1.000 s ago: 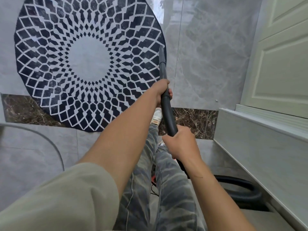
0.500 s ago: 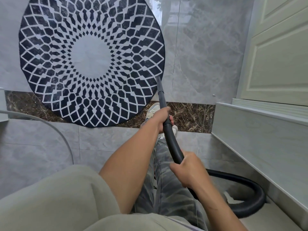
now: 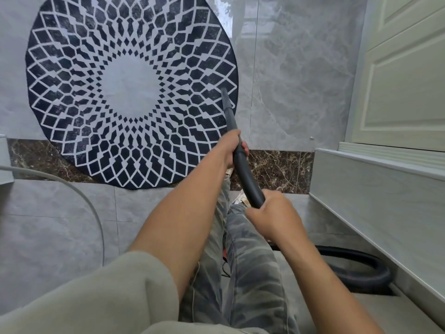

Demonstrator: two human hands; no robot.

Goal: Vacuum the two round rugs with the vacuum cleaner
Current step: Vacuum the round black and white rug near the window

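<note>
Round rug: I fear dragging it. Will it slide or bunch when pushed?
Likely floppy: the rug looks thin and lies flat. It may slide, as the floor looks glossy. The vacuum hose near its edge could bunch it.

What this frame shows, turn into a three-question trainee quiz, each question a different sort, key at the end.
1. True or false: the tip of the vacuum wand sits over the pale centre of the round rug.
2. Which hand grips the wand nearer its tip? A: left hand. B: right hand. C: neither.
3. Fill in: the black hose loops over the floor on the person's ____ side.
Key: 1 false, the tip is over the patterned band near the rug's right edge. 2 A. 3 right.
</note>
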